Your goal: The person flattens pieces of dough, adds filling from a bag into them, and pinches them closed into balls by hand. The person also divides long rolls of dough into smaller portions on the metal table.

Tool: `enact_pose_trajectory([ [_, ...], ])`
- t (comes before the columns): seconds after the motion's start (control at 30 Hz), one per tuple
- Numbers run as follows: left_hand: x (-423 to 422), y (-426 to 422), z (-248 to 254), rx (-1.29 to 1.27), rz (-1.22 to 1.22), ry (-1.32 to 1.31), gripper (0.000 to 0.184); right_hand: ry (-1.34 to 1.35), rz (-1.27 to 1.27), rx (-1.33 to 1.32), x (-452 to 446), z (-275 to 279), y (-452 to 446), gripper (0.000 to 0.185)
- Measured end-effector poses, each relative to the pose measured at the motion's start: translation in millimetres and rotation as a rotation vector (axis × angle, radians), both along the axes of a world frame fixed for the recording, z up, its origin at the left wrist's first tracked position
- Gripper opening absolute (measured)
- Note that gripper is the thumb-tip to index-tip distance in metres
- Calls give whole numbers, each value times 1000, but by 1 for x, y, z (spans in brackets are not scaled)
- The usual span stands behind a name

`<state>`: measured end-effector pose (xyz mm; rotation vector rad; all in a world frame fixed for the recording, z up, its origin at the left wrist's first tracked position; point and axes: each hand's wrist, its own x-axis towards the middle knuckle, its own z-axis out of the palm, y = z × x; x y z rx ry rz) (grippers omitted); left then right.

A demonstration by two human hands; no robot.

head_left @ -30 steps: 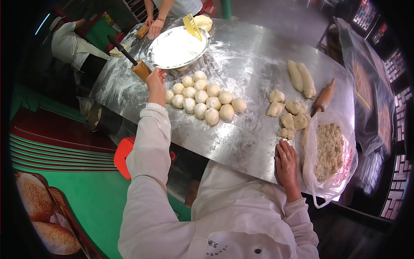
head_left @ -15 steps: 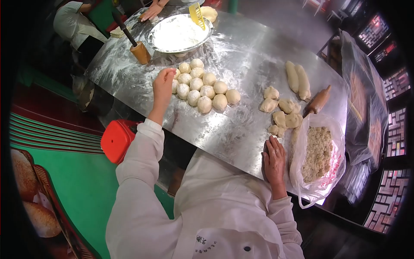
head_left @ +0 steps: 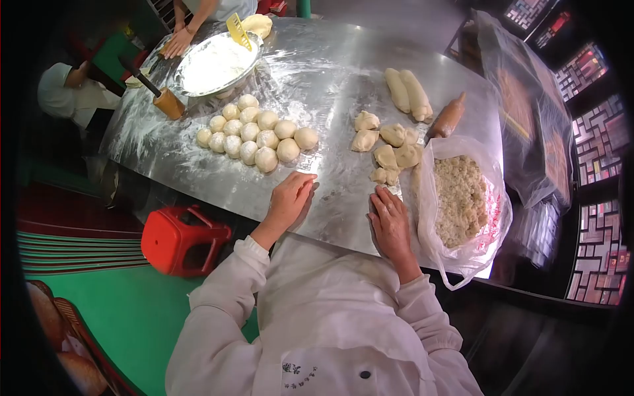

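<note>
My left hand [head_left: 288, 202] is at the table's front edge, fingers loosely extended to the right and nothing visible in it. Flat on the steel table [head_left: 333, 221], my right hand [head_left: 392, 223] lies just below several uneven dough pieces [head_left: 385, 157] and left of a plastic bag [head_left: 427, 228] holding a crumbly, pale filling [head_left: 457, 200]. Several rounded, floured dough balls [head_left: 266, 159] form a cluster beyond my left hand. Two dough rolls [head_left: 416, 96] and a wooden rolling pin [head_left: 448, 117] lie farther back on the right.
A flour bowl [head_left: 215, 64] with a yellow scraper [head_left: 238, 32] stands at the back left, near a dark-handled wooden roller [head_left: 168, 104]. Another person's hands [head_left: 178, 42] work behind it. A red stool [head_left: 173, 241] is at lower left. Plastic-covered racks [head_left: 522, 109] stand right.
My left hand has moved from beside the dark-handled roller, past the dough balls, to the table's front edge near my right hand. My right hand stays on the table. The view has shifted.
</note>
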<state>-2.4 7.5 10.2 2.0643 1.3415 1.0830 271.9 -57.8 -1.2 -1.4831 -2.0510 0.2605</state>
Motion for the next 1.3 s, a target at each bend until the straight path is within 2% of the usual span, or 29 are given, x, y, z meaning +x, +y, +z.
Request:
enact_pose_trajectory([
  [0.1,30,32,20,-52,-115,47,40,18,4,13,-2,3,0,41],
  [0.17,66,78,21,270,-137,247,50,35,-29,102,-2,3,0,43],
  [0.3,95,115,2,175,-205,384,52,97,-58,143,0,2,5,41],
  [0.4,101,115,-8,93,-223,259,52,117,-181,22,-9,23,19,43],
  [0.47,97,103,12,-288,-146,76,46,19,-253,-19,-9,25,40,41],
  [0.5,92,92,21,-283,-152,81,46,23,-258,-15,-9,19,47,41],
  [0.57,79,55,36,-516,-209,-284,53,-35,-206,-2,-1,-4,60,34],
  [0.6,71,38,44,-561,-239,-347,53,-33,-222,28,0,-7,59,21],
  [0.63,62,23,48,-598,-284,-416,54,113,-236,2,-1,-8,56,25],
  [0.67,48,21,32,-622,-294,-304,48,107,-251,72,-1,1,46,26],
  [0.7,41,12,26,-556,-265,-277,37,151,-263,60,-2,18,33,24],
  [0.77,25,5,6,-463,-253,-73,39,135,-224,73,1,16,18,23],
  [0.83,26,-1,16,-444,-242,-53,44,141,-203,-22,11,-10,10,22],
  [0.9,31,-7,29,-221,-342,87,50,133,-215,-114,16,-20,4,22],
  [0.97,26,-1,20,-154,-468,136,55,114,-216,-89,15,-21,2,27],
  [1.03,28,0,28,-305,-459,123,52,121,-235,-121,10,-17,-1,29],
  [1.1,30,0,26,-276,-425,51,46,156,-222,-89,9,-17,0,29],
  [1.23,36,-3,32,-424,-274,-121,35,196,-231,-31,11,-19,0,28],
  [1.3,29,4,10,-202,-275,148,34,176,-218,-31,12,-17,-3,27],
])
